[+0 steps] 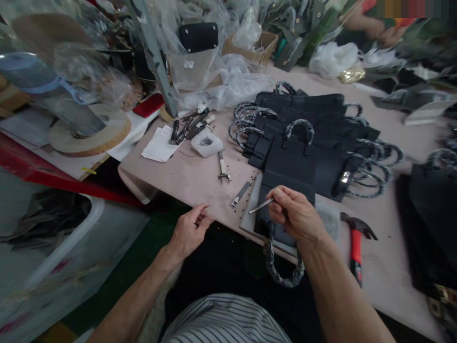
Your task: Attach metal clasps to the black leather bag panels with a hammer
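Note:
My right hand (294,212) is closed around a slim metal punch (261,206), its tip pointing left above a black leather bag panel (274,231). The panel lies on a grey slab at the table's front edge, and its plastic-wrapped handle (285,281) hangs over that edge. My left hand (191,229) is at the table edge to the left, with its fingers loosely bent, the fingertips apart and nothing visible in them. Between the hands lies a small flat metal tool (241,194). To the right rests a hammer (356,245) with a red handle.
Black bag pieces (303,112) with wrapped handles overlap across the table. Calipers (223,166), a white dish (207,142) and hand tools (189,126) lie further left. A metal post (152,57) rises behind them. At the back right, another person's hands (383,33) are visible.

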The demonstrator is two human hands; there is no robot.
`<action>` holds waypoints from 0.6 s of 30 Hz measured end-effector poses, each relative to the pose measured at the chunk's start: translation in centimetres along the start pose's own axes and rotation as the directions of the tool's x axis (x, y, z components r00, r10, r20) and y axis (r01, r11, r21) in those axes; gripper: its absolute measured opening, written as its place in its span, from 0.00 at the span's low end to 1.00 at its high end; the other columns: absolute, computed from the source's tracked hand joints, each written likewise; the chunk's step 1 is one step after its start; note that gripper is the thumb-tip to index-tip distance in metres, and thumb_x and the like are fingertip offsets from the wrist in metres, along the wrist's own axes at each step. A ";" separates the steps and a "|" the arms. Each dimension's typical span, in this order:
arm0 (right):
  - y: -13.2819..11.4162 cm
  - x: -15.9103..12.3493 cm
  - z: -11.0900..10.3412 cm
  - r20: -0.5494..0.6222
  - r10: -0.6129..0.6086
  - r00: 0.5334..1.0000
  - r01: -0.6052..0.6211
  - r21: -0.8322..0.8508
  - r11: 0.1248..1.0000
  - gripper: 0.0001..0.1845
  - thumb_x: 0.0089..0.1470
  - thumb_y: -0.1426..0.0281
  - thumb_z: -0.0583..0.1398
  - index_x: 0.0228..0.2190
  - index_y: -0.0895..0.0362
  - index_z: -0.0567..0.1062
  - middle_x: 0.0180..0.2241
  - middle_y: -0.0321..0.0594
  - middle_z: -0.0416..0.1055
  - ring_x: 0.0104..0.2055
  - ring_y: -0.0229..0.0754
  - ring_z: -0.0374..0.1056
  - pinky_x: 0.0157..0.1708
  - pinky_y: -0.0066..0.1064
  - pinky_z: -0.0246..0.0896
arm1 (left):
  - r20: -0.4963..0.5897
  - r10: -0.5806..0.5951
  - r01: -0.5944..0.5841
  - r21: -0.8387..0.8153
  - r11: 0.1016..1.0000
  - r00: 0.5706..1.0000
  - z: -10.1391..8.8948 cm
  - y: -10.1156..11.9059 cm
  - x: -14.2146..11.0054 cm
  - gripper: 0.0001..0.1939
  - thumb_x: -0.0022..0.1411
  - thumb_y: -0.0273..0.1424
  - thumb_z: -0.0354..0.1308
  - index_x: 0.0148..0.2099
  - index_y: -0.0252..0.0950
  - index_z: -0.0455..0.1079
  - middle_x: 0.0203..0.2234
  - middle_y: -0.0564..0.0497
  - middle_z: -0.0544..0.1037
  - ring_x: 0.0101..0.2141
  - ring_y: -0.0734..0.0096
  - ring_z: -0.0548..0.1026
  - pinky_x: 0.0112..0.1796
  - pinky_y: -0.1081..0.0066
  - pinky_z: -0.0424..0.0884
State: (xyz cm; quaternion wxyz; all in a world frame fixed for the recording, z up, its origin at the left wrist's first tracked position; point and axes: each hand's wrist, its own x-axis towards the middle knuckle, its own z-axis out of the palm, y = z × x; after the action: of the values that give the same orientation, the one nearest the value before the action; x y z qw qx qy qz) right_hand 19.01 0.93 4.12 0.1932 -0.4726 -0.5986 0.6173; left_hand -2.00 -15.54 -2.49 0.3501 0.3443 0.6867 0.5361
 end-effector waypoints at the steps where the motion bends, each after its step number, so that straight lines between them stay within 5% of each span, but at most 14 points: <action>1: 0.3 0.2 -0.9 -0.036 0.008 0.999 -0.010 -0.069 0.998 0.23 0.52 0.46 0.60 0.26 0.53 0.70 0.17 0.29 0.60 0.16 0.33 0.51 0.17 0.28 0.46 | -0.014 -0.010 0.010 -0.004 1.000 1.000 0.1 -0.1 0.3 0.17 0.49 0.29 0.72 0.44 0.39 0.80 0.28 0.50 0.82 0.27 0.67 0.78 0.29 0.74 0.73; 5: 2.3 0.5 -1.9 -0.173 -0.007 0.985 -0.027 -0.192 0.981 0.23 0.50 0.47 0.62 0.23 0.53 0.69 0.15 0.30 0.60 0.17 0.34 0.51 0.17 0.29 0.45 | 0.049 0.041 -0.048 0.152 0.987 0.998 0.6 -0.6 0.8 0.14 0.56 0.31 0.67 0.46 0.38 0.79 0.32 0.49 0.84 0.31 0.65 0.80 0.36 0.69 0.77; 8: 3.2 0.5 -1.4 -0.095 0.012 0.995 -0.019 -0.075 0.997 0.24 0.50 0.45 0.60 0.27 0.54 0.71 0.16 0.29 0.59 0.16 0.33 0.50 0.16 0.28 0.44 | 0.116 0.089 -0.122 0.311 0.943 0.989 1.0 -0.9 0.7 0.15 0.62 0.34 0.60 0.50 0.37 0.76 0.36 0.47 0.84 0.36 0.63 0.82 0.40 0.66 0.78; 11: 3.5 0.7 -0.8 -0.083 0.011 0.996 -0.023 -0.146 0.989 0.24 0.48 0.47 0.63 0.21 0.54 0.67 0.14 0.29 0.59 0.15 0.33 0.51 0.16 0.27 0.44 | 0.121 0.129 -0.165 0.374 0.913 0.984 1.2 -1.3 0.7 0.14 0.64 0.34 0.58 0.50 0.37 0.76 0.36 0.47 0.84 0.36 0.63 0.82 0.40 0.66 0.78; 18: 2.3 0.8 -1.2 -0.182 -0.059 0.982 -0.009 -0.353 0.936 0.20 0.49 0.51 0.62 0.21 0.54 0.69 0.16 0.32 0.63 0.17 0.35 0.56 0.17 0.28 0.48 | -0.017 0.319 -0.266 0.510 0.818 0.947 -0.1 -0.5 3.4 0.11 0.66 0.32 0.56 0.48 0.36 0.75 0.37 0.47 0.83 0.37 0.64 0.81 0.43 0.66 0.77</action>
State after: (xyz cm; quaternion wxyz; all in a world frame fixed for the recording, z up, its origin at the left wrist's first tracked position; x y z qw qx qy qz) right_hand 20.38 1.78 1.88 0.1696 -0.5483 -0.6843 0.4499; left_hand -3.87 -12.83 -3.31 0.1263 0.4970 0.7578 0.4035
